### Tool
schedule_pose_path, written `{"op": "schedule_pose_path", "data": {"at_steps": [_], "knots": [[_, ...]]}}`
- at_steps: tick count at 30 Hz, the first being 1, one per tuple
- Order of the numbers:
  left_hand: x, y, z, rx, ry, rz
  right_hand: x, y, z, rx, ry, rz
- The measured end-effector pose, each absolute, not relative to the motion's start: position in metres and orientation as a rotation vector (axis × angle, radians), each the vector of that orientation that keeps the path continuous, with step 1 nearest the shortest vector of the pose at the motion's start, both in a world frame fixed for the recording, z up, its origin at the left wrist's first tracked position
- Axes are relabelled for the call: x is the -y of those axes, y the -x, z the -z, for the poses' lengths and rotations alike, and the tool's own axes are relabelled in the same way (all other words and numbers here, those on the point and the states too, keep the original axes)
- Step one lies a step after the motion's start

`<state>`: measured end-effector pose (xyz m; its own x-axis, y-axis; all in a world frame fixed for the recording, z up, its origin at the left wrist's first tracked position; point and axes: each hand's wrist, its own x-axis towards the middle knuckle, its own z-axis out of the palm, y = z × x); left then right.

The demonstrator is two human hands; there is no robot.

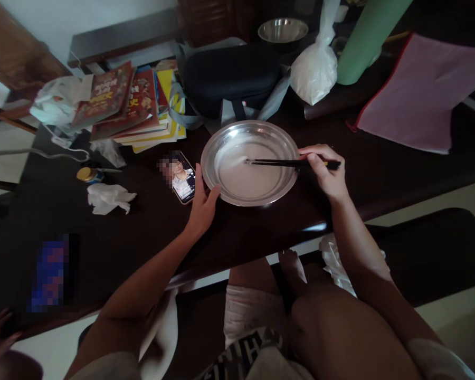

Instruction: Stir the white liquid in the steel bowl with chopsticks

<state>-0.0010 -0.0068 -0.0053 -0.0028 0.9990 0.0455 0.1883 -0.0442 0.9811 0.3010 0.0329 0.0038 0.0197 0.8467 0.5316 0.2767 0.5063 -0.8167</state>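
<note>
A shallow metal bowl (290, 174) stands on the dark table and holds a whitish liquid or batter (245, 182). My left hand (201, 208) grips the bowl's left edge, with its thumb at the rim and fingers along the outer side. In my right hand (329, 171) is a pair of black chopsticks (277, 163), held nearly level across the bowl's right rim. Their tips touch the whitish contents near the middle. Directly left of my left hand lies a phone (184, 179) with its screen lit.
Stacked books (122, 105), a black case (231, 74), a tied bag of white powder (314, 74) and a green cylinder (366, 47) stand behind the bowl. A pink cloth (419, 95) lies right. Crumpled tissue (110, 198) and a small jar (89, 174) sit left. Another person's hand (0, 330) shows lower left.
</note>
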Motion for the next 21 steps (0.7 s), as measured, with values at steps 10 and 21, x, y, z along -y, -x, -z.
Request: {"op": "schedule_pose_path", "data": {"at_steps": [10,21], "knots": [[0.0060,0.0023,0.0073,-1.339,-1.385,-1.145,-0.0330,-0.3010,-0.0038,1.545,0.988,-0.590],[0.0071,0.0022,0.0019,-1.388,-1.425,-1.114,-0.0326,-0.3005,-0.0038,1.513,1.016,-0.585]]}}
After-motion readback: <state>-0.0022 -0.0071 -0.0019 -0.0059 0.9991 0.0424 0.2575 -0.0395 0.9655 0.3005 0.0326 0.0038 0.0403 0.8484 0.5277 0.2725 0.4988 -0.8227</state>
